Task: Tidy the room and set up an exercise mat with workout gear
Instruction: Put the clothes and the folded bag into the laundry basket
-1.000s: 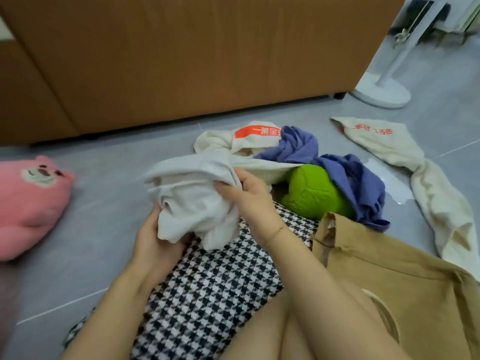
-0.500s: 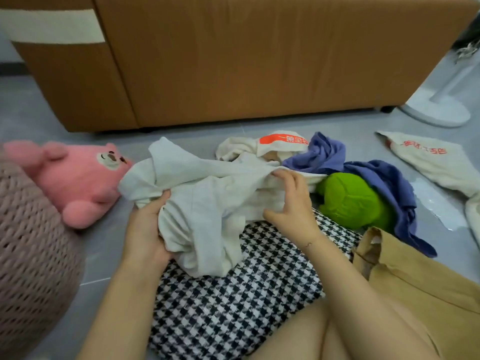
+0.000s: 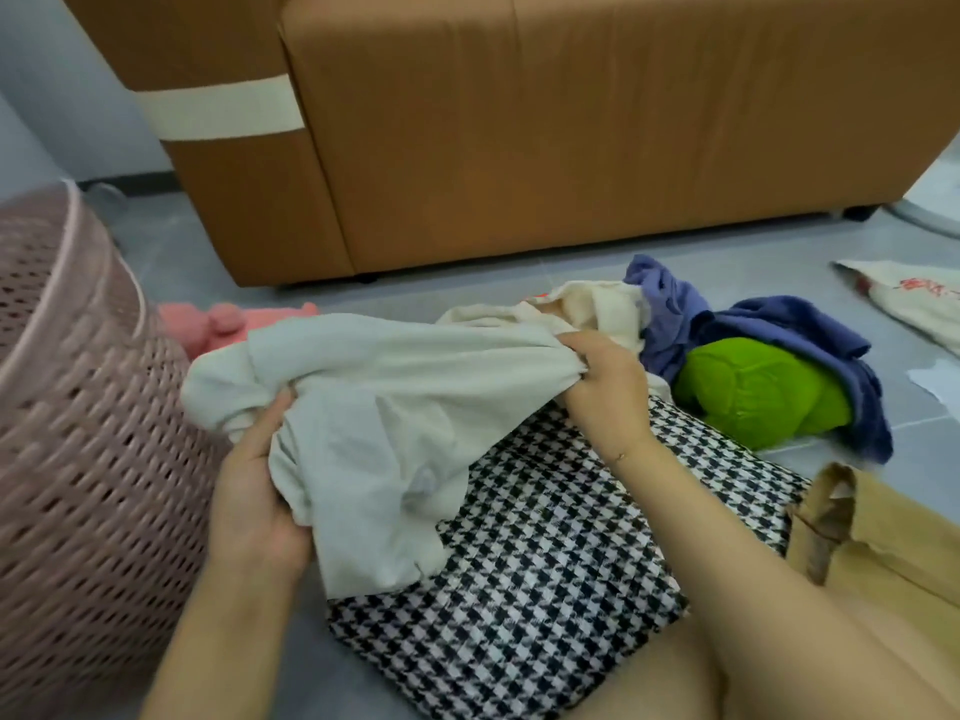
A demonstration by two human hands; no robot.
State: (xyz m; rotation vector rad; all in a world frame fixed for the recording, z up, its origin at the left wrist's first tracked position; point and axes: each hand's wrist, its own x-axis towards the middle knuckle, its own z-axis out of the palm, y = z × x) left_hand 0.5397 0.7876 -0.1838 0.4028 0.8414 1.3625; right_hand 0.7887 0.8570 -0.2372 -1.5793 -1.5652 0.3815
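Observation:
A crumpled white garment (image 3: 374, 407) hangs above the floor between both hands. My left hand (image 3: 254, 491) grips its lower left part from underneath. My right hand (image 3: 602, 387) grips its bunched right end. Under the garment lies a black-and-white houndstooth cloth (image 3: 545, 553). A pink woven laundry basket (image 3: 78, 407) stands at the left, close to my left hand. Behind the garment lie a cream cloth (image 3: 597, 304), a blue garment (image 3: 779, 324) and a green ball-shaped thing (image 3: 753, 392).
A brown sofa (image 3: 519, 122) fills the background. A pink plush toy (image 3: 218, 319) lies between basket and sofa, partly hidden. A tan garment (image 3: 883, 537) lies at the right, and a cream printed cloth (image 3: 914, 298) lies further back on the grey tile floor (image 3: 883, 246).
The view has swung left, bringing the pink basket into sight. Both hands have carried the white garment leftward toward the basket, and it is stretched wider between them.

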